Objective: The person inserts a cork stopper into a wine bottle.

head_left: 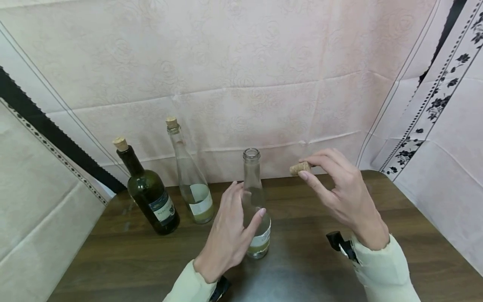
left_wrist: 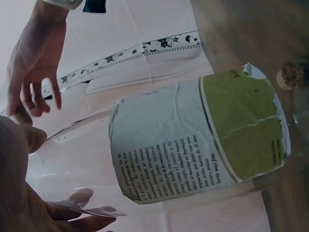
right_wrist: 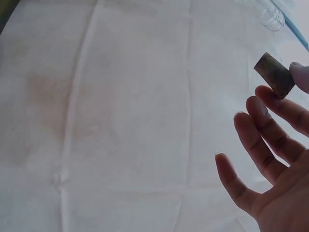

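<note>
A clear glass bottle stands uncorked on the table, its white and green label filling much of the left wrist view. My left hand holds this bottle loosely around its body, thumb in front and fingers at the far side, some seen through the glass. To the right of the bottle's mouth, my right hand pinches a cork between thumb and index finger. In the right wrist view this cork tilts at the fingertips, the other fingers spread apart.
At the left stand a dark green wine bottle and another clear bottle, both with corks in their mouths. A cork shows near the held bottle's base in the left wrist view. Patterned cloth hangs behind the wooden table.
</note>
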Action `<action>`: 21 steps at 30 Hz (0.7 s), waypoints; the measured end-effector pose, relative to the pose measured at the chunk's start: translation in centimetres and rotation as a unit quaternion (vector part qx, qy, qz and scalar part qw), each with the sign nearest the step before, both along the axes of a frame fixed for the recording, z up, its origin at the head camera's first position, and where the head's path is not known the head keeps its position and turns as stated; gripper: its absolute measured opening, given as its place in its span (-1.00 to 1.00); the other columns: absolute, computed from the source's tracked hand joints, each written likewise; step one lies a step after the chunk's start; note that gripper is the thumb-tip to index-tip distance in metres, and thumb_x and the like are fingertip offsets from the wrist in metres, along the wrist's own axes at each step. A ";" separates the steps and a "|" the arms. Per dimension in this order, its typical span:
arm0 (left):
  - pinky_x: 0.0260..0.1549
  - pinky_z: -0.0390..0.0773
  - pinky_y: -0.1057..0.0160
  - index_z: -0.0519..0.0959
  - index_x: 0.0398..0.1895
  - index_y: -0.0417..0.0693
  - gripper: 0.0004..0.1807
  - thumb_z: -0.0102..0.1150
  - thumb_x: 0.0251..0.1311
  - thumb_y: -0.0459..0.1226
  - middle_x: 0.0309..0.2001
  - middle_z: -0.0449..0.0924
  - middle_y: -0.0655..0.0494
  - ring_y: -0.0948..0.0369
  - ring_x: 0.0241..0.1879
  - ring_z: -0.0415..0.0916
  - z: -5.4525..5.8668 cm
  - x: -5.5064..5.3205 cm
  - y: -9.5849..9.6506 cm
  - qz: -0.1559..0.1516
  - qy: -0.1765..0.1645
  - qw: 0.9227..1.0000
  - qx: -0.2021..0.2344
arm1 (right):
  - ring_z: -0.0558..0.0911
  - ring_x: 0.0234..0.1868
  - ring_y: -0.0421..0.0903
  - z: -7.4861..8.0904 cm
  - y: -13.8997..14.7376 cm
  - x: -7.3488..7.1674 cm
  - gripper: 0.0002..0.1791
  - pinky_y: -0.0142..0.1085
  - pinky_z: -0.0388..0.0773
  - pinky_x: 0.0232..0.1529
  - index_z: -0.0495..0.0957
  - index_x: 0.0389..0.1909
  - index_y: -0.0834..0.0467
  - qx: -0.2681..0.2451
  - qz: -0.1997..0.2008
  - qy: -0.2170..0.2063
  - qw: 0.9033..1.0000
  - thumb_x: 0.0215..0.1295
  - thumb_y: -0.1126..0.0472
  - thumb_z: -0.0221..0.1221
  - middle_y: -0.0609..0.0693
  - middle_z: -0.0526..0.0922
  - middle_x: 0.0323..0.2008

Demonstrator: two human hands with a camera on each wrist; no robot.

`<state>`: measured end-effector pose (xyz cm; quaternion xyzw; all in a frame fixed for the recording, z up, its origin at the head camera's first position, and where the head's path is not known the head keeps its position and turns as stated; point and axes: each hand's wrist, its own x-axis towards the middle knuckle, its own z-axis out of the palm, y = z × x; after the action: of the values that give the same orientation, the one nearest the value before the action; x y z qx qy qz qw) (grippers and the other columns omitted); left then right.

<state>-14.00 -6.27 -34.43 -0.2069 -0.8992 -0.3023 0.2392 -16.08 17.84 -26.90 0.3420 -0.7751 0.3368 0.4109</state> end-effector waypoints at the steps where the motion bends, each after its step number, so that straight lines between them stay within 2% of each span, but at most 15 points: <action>1: 0.42 0.14 0.11 0.35 0.14 -0.02 -0.46 -0.13 0.36 0.17 0.35 0.25 0.08 0.14 0.48 0.00 0.0 0.1 0.0 -0.005 0.003 1.000 0.001 | 0.56 -0.13 -0.16 0.1 -0.2 0.2 -0.78 -0.52 0.37 0.06 0.65 -0.14 0.18 -0.005 0.000 0.000 1.000 0.19 0.26 0.28 -0.04 0.66 -0.22; 5: 0.42 0.15 0.10 0.35 0.17 0.00 -0.46 -0.12 0.35 0.17 0.37 0.23 0.12 0.16 0.49 -0.02 0.0 0.8 0.3 -0.008 0.002 1.000 -0.003 | 0.56 -0.13 -0.19 0.7 -0.9 0.9 -0.76 -0.53 0.38 0.06 0.65 -0.11 0.20 -0.023 0.003 0.011 1.000 0.28 0.15 0.22 0.00 0.65 -0.23; 10: 0.42 0.13 0.15 0.34 0.22 0.04 -0.44 -0.12 0.34 0.18 0.38 0.21 0.19 0.27 0.50 -0.09 0.1 1.5 0.6 -0.004 -0.012 1.000 -0.016 | 0.54 -0.16 -0.23 1.5 -2.0 1.8 -0.62 -0.51 0.39 0.03 0.65 -0.05 0.22 -0.049 0.016 0.038 0.998 0.38 0.00 0.11 0.06 0.63 -0.27; 16: 0.40 0.20 0.11 0.27 0.31 -0.02 -0.34 -0.14 0.34 0.21 0.39 0.21 0.19 0.26 0.50 -0.07 0.2 2.2 1.0 -0.007 -0.033 0.999 -0.029 | 0.54 -0.18 -0.22 2.4 -3.5 2.6 -0.53 -0.48 0.42 0.01 0.64 -0.04 0.28 -0.093 0.025 0.068 0.993 0.40 -0.05 0.07 0.14 0.66 -0.24; 21: 0.40 0.19 0.14 0.27 0.31 -0.04 -0.32 -0.17 0.34 0.22 0.41 0.19 0.18 0.27 0.50 -0.08 0.1 2.9 1.4 -0.014 -0.028 0.999 -0.036 | 0.52 -0.19 -0.24 2.8 -4.5 3.1 -0.52 -0.47 0.43 -0.01 0.62 -0.01 0.29 -0.117 0.024 0.069 0.990 0.40 -0.05 0.07 0.16 0.65 -0.25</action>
<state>-11.13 -4.87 -34.32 -0.2193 -0.9130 -0.2787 0.2017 -12.99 13.33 -24.15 0.3325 -0.6915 0.4104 0.4927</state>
